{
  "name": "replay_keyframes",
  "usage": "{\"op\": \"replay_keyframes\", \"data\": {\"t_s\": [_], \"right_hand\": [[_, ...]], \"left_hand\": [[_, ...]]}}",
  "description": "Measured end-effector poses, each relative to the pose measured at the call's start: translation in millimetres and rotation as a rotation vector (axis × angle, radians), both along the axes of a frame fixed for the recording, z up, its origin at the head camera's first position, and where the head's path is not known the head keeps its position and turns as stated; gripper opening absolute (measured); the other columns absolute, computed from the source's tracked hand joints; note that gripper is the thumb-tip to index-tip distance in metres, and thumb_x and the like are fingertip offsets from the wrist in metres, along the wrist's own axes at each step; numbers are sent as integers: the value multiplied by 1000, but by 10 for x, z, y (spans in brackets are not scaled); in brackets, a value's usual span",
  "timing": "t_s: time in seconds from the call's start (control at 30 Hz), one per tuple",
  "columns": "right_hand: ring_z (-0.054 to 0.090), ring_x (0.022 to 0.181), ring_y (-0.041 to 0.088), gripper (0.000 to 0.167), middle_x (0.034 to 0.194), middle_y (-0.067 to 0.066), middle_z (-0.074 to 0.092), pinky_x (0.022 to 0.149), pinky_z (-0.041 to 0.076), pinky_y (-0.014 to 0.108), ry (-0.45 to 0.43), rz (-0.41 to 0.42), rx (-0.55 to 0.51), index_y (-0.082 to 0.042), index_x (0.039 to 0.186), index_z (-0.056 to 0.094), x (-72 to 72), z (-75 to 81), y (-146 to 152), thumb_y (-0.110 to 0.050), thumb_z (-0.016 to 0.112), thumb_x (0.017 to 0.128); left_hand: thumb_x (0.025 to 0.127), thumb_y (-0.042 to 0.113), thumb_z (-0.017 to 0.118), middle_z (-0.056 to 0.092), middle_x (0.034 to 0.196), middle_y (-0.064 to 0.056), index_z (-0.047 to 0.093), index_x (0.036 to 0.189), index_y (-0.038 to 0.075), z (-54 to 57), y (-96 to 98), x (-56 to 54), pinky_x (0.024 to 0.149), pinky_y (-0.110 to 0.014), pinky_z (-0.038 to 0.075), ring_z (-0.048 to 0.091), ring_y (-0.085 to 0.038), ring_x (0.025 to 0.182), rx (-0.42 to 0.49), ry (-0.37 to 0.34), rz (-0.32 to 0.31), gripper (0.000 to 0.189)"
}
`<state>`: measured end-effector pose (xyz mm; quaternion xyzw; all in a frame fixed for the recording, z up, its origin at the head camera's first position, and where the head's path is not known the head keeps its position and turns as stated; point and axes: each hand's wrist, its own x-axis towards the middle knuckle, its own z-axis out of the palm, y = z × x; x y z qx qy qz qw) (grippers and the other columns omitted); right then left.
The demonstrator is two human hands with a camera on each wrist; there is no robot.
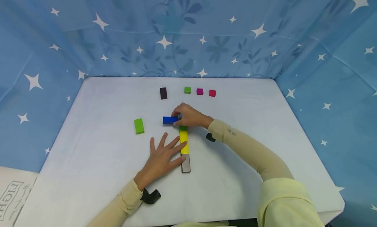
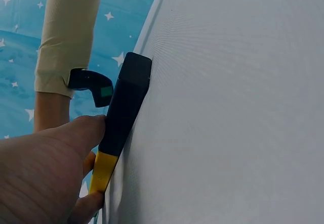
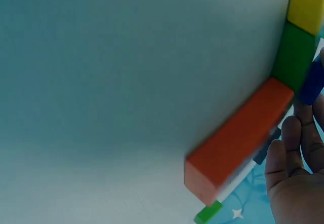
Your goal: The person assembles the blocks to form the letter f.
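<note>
A straight row of blocks runs up the white table: a grey block [image 1: 186, 167], a yellow block [image 1: 184, 137] and a dark green block [image 1: 183, 128]. My left hand [image 1: 160, 163] lies with fingers spread from the left, fingertips on the yellow block and thumb on the grey one. At the row's far end, my right hand [image 1: 191, 116] pinches a blue block [image 1: 170, 120] by its right end, thumb on the near side. The blue block points left from the row. An orange block [image 3: 238, 138] adjoins the green one in the right wrist view, hidden by my right hand in the head view.
A light green block [image 1: 139, 126] lies to the left. Farther back are a black block [image 1: 163, 93], a small green block [image 1: 187, 90], a purple block [image 1: 200, 91] and a red block [image 1: 212, 93]. A blue star-patterned curtain [image 1: 182, 60] borders the table.
</note>
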<state>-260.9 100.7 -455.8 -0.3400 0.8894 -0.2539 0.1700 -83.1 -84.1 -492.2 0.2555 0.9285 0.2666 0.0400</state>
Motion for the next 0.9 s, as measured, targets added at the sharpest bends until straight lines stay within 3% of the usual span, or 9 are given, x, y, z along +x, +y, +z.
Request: {"op": "replay_keyframes", "data": {"t_s": [0.3,0.9], "right_hand": [[56,114,24,37,117,6,73,105,50,37,6,-25,7,-5,126,76,93,-65,-6,-22,84,94],[52,119,25,38,120,7,72,105,48,39,21,-41,4,-5,127,74,119,-94,-1,-22,80,94]], "left_hand": [[105,49,65,47,166,-7,59,156,27,-21,4,10,110,-86,0,17,-52,158,15,29,8,56],[105,50,65,46,166,-7,60,156,27,-4,-1,8,111,-86,-2,17,-52,158,12,27,7,56]]}}
